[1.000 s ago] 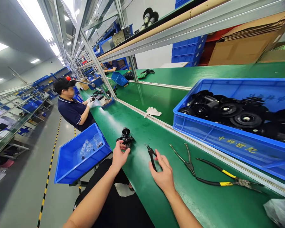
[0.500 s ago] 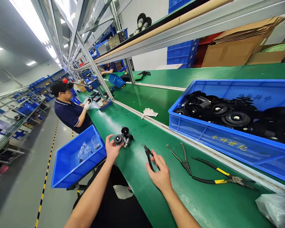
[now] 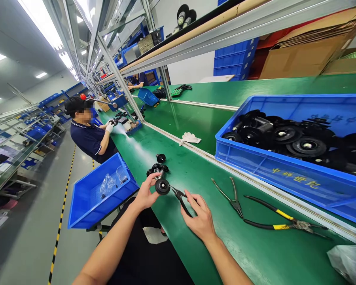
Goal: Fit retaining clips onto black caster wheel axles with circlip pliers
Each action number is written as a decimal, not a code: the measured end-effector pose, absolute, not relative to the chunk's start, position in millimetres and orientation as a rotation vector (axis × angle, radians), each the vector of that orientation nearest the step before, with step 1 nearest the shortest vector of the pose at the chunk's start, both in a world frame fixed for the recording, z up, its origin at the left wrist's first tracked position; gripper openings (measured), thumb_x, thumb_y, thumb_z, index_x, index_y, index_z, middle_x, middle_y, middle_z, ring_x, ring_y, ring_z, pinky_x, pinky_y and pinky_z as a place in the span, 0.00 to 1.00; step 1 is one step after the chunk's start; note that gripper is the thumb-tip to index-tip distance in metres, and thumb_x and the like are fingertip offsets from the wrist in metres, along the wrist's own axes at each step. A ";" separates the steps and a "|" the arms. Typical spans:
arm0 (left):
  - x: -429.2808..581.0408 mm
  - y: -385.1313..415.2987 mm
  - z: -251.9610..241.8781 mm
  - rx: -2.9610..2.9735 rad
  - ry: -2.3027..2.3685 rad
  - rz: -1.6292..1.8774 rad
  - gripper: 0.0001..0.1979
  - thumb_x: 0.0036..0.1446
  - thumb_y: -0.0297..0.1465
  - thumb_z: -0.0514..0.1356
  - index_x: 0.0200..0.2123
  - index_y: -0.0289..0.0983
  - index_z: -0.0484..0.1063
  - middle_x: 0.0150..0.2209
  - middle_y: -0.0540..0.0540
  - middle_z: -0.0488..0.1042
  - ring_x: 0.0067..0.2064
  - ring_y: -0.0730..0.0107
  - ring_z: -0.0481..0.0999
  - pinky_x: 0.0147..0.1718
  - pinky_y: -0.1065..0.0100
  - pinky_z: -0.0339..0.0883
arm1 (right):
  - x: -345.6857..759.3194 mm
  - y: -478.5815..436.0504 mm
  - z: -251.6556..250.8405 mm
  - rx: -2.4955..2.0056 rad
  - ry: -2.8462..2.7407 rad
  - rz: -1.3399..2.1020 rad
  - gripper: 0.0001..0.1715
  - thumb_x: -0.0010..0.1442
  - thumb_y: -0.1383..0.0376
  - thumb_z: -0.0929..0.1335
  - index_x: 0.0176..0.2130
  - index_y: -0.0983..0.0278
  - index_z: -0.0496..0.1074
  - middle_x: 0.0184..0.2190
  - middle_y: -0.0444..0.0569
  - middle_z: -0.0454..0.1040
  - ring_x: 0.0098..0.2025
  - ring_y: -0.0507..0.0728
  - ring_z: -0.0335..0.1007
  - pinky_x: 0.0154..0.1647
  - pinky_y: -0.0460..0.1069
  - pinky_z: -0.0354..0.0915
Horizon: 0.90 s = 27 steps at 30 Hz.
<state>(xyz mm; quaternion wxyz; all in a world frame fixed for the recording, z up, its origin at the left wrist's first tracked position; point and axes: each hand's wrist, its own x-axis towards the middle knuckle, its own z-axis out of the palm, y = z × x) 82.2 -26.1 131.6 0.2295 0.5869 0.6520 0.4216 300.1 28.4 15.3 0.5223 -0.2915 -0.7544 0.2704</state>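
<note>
My left hand (image 3: 146,193) grips a small motor with a black wheel (image 3: 162,187), its round face turned up toward me. A bundle of black cable (image 3: 158,169) lies just behind it, and another black-wheeled motor (image 3: 160,158) rests beyond that on the green bench. In my right hand (image 3: 200,217) are black-handled circlip pliers (image 3: 180,198). Their thin tips are at the right edge of the wheel; whether they touch it I cannot tell. To the right lie bare metal pliers (image 3: 233,201) and larger pliers with black and yellow handles (image 3: 284,217).
A blue crate (image 3: 243,158) of black wheeled motors stands at the right. Another blue bin (image 3: 86,209) with plastic bags sits left of the bench. A white glove (image 3: 190,137) lies by the metal rail. A co-worker (image 3: 89,130) in gloves works further along the bench.
My left hand has moved the wheeled motor toward me and right, turning its wheel up and apart from the other motor. The plier tips have come to the wheel's edge.
</note>
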 end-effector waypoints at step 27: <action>64.5 -34.3 169.4 1.842 1.653 0.688 0.40 0.61 0.21 0.60 0.74 0.43 0.56 0.65 0.39 0.73 0.63 0.55 0.76 0.64 0.55 0.69 | 297.8 23.5 18.4 -0.657 -1.986 0.487 0.43 0.62 0.72 0.67 0.71 0.51 0.61 0.43 0.50 0.74 0.38 0.57 0.69 0.36 0.52 0.69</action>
